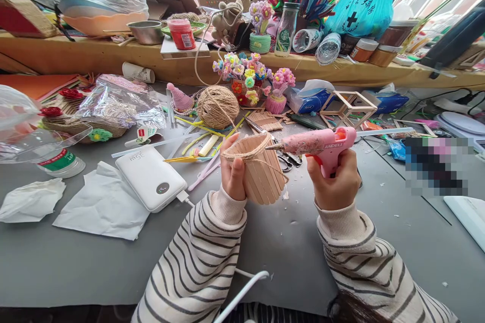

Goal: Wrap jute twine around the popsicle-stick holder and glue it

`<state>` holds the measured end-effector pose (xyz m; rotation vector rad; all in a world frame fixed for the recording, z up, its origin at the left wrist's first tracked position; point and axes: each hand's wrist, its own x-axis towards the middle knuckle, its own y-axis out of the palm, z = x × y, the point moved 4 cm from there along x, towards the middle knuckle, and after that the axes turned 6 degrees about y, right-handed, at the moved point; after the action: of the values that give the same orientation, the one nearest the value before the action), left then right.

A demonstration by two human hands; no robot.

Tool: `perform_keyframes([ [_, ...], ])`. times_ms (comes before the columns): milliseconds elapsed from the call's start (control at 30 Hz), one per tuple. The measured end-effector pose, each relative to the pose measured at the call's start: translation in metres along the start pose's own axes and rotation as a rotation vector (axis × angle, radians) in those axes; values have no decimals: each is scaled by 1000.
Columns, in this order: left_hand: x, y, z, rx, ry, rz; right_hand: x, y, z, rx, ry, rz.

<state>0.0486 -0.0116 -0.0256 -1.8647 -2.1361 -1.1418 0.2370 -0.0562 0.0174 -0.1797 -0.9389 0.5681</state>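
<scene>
My left hand [234, 171] grips a small cup made of popsicle sticks [263, 179], tilted with its mouth toward me. Twine [250, 147] is wrapped around the cup's rim, and a loose strand runs down its side. In my right hand [337, 181] is a pink hot glue gun [316, 142], its fingers closed round the handle. The gun's metal nozzle points left and lies at the twine on the rim; whether it touches I cannot tell. A clear glue stick [386, 131] pokes out of the gun's back. Behind the cup sits a ball of twine [217, 107].
A white power bank [151, 179] with a cable and crumpled tissues [104, 204] lie at left. Scissors [290, 160] are just behind the cup. Pipe-cleaner flowers [246, 73], a stick frame [350, 108] and tissue packs [310, 98] stand farther back, below a cluttered ledge [106, 58].
</scene>
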Motion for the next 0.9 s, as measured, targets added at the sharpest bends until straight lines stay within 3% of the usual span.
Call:
perform_keyframes([
  [667, -1, 3, -1, -73, -3, 0, 1, -1, 6, 33, -30, -3],
  [900, 0, -2, 1, -10, 1, -8, 1, -2, 9, 64, 7, -11],
])
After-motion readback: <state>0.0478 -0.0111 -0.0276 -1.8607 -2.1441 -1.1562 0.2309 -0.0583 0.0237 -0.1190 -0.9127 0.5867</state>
